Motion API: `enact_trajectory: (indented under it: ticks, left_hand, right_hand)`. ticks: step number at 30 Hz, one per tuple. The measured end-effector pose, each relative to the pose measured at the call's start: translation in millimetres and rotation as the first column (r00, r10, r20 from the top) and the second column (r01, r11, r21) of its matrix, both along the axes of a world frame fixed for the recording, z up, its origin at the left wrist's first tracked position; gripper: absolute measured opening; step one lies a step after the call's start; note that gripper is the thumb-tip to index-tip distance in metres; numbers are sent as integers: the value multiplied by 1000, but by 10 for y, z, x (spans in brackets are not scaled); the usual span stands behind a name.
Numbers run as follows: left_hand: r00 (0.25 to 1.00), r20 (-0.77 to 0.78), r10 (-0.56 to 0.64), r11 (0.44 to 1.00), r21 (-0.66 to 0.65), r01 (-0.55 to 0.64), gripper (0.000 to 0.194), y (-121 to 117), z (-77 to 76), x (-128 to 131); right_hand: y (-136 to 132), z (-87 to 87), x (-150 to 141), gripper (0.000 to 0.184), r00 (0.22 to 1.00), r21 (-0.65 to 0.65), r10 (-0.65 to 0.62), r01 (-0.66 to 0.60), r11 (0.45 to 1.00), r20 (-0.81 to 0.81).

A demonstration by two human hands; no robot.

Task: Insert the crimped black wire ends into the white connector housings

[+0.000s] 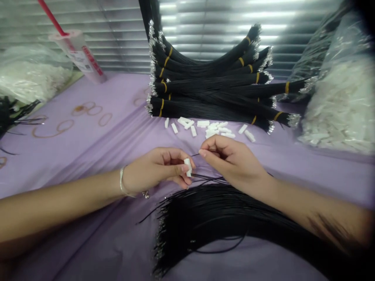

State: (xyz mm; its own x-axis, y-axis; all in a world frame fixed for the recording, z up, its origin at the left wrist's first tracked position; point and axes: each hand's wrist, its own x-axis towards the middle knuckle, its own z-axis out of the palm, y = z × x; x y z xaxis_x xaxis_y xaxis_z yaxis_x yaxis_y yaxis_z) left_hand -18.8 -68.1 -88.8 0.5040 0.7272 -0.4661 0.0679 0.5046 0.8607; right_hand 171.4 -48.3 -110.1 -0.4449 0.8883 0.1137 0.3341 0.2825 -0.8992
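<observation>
Between its thumb and fingers, my left hand (164, 166) pinches a small white plastic connector housing (188, 167). Several thin black wires (206, 177) run out of the housing's right side, passing beneath my other hand. My right hand (231, 158) is closed in a pinch on a single black wire (195, 155), whose free end points left toward the housing. Below both hands lies a thick loose bundle of black wires (205, 222) with small metal terminals at its left end. Beyond the hands, several more white housings (212, 127) are scattered on the purple cloth.
Stacked black wire bundles (205, 86) tied with yellow bands lie at the back, before blinds (117, 35). Bags of white parts stand right (342, 105) and left (32, 74). A cup with a red straw (83, 58) and rubber bands (90, 109) are on the purple cloth (123, 128).
</observation>
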Motion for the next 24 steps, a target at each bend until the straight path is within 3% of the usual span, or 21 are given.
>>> enact_trajectory:
  ticks: [5,13,24]
  left_hand:
    - [999,-35,10,1000,-20,-11,5,4,21,3]
    - [1000,-31,6,1000,-19,-7,7,17,30,25]
    - [999,-44,-6,993,114,11,12,17,-19,26]
  right_hand:
    - [8,22,-4,14,997,-23,-41,40,999,-65]
    - [6,7,13,17,998,-14,56,-57,998,-19]
    - [43,20,1,19,997,-4,79,-79,997,-4]
